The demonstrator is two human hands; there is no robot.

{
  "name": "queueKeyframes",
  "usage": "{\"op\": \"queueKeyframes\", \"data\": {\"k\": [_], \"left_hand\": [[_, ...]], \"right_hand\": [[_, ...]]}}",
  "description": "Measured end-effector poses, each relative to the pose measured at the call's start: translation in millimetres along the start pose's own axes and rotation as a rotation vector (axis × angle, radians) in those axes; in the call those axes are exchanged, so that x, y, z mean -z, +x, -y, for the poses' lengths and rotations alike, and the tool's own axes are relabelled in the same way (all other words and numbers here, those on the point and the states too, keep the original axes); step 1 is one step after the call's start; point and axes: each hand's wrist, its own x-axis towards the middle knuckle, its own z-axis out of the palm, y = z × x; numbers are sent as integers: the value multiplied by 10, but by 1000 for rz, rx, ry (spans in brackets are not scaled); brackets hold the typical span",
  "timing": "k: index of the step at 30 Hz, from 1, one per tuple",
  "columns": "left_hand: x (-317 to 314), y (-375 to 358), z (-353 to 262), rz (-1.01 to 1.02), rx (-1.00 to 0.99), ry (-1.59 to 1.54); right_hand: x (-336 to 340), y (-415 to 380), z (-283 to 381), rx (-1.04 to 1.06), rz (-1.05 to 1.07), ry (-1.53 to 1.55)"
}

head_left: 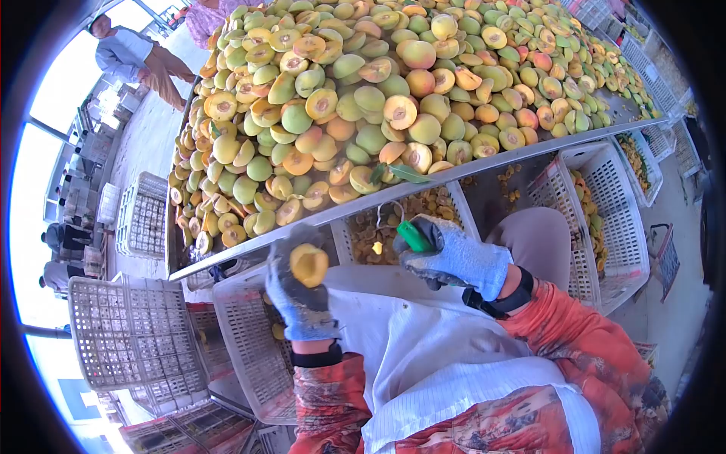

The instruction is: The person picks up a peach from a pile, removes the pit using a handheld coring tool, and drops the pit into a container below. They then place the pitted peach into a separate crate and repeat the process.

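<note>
My left hand (pixel 302 291), in a blue and grey glove, holds a halved yellow fruit (pixel 309 265) with its hollow side showing. The green handle (pixel 414 236) of a tool is gripped in my gloved right hand (pixel 457 257). From that handle a thin curved metal end (pixel 389 206) reaches up and left. A small yellow piece (pixel 377 247) is seen below the curved end, over a crate (pixel 355 246) of small orange-brown pieces. Beyond both hands, a big heap of halved and whole fruit (pixel 325 113) lies on a metal-edged table (pixel 484 163).
White plastic crates stand at the left (pixel 136 333), beside my left arm (pixel 249 340) and at the right (pixel 620 219). A person (pixel 136 57) walks at the upper left. Another person's patterned clothing (pixel 208 19) shows behind the heap. More people are at the far left.
</note>
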Motion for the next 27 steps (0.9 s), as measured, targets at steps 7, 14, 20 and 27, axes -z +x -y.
{"op": "queueKeyframes", "data": {"k": [7, 14, 20, 27], "left_hand": [[1464, 27, -474, -166, -459, 1612], [958, 41, 260, 428, -61, 2320], [598, 381, 293, 425, -325, 1423], [-59, 1310, 428, 355, -377, 2080]], "right_hand": [[227, -103, -234, -116, -110, -68], [225, -191, -71, -26, -171, -497], [389, -261, -277, 40, -233, -661], [481, -311, -349, -68, -297, -712]]}}
